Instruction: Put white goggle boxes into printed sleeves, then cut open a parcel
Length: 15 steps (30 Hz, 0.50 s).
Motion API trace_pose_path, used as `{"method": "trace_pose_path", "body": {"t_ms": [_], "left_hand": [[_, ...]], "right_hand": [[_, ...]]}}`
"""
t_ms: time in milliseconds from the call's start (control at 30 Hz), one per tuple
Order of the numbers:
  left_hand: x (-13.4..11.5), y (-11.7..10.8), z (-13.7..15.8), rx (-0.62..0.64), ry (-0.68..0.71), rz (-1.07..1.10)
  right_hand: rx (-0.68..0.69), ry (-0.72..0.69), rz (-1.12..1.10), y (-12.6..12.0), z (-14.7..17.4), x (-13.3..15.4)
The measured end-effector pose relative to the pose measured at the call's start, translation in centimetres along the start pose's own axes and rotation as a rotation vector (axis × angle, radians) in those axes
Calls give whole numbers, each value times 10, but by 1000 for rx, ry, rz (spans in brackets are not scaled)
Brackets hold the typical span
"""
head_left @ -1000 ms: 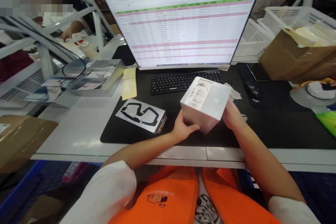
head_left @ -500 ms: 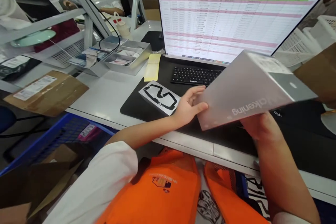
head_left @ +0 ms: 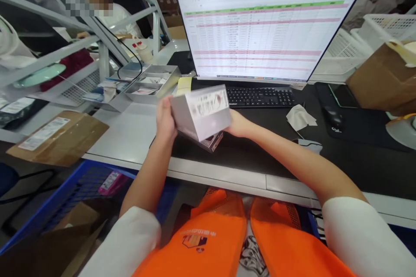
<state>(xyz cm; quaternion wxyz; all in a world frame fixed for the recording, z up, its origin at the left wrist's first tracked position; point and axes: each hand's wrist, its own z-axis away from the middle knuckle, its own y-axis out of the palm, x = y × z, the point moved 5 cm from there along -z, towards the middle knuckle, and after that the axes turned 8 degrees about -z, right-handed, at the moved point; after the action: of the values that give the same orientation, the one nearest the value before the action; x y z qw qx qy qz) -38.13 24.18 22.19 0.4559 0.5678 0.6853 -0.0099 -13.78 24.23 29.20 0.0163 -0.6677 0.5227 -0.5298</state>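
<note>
I hold a silvery-white product box [head_left: 203, 112] tilted above the desk, its end with printed text and a label turned up toward me. My left hand [head_left: 166, 117] is closed around its left side. My right hand [head_left: 239, 124] grips it from the right, with most of its fingers hidden behind the box. Beneath it a smaller flat box [head_left: 214, 141] lies on the black desk mat, largely covered from view. The keyboard [head_left: 263, 96] is just beyond my right hand.
A monitor [head_left: 260, 30] with a spreadsheet stands behind. To the right are a crumpled tissue [head_left: 300, 117], a mouse [head_left: 333, 119], a phone [head_left: 345, 95] and a cardboard box [head_left: 383, 80]. At left, a taped carton [head_left: 58, 138] overhangs the desk edge near open grey trays [head_left: 152, 82]. Another person sits beyond.
The large box has moved left and been turned so its printed end faces me, covering the small box. My left hand has shifted left; my right hand now holds the box's right side.
</note>
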Motion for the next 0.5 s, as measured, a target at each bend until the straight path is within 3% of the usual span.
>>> {"method": "trace_pose_path", "body": {"t_ms": [100,200,367,500], "left_hand": [[-9,-25,-5,-64,229,-96],[-14,-26,5,-46,366,-252],[-6,-17,25,-93,425,-461],[-3,-15,28,-135,456,-482]], "right_hand": [[126,11,182,15,-11,-3],[166,-1,364,21,-18,0],[78,55,483,9,-28,4],[-185,113,213,-14,4,11]]}}
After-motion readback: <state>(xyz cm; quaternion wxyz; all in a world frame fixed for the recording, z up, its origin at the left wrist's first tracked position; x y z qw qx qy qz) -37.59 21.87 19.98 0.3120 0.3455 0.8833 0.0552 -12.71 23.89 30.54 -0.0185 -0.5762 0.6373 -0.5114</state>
